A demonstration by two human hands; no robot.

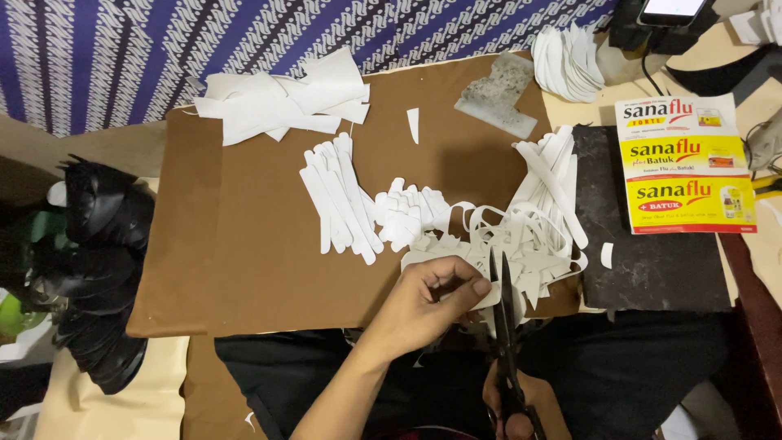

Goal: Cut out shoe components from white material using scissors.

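**Cutting white sheet over the brown board**

Left hand (428, 297) pinching a flat white cut-out piece (476, 295) at the near edge of the brown rectangular board (244, 244), fingers closed on it to keep it taut. Right hand (513, 411), below that edge, grip wrapped round the handles of one pair of black-bladed scissors (503, 326), blades slightly parted, tips up against the piece. Sorted by shape on the board: one fan of long white strips (342, 200), one heap of small white tabs (407, 216), one tangle of white offcuts (529, 228). Beyond its right edge, one dark mat (652, 261).
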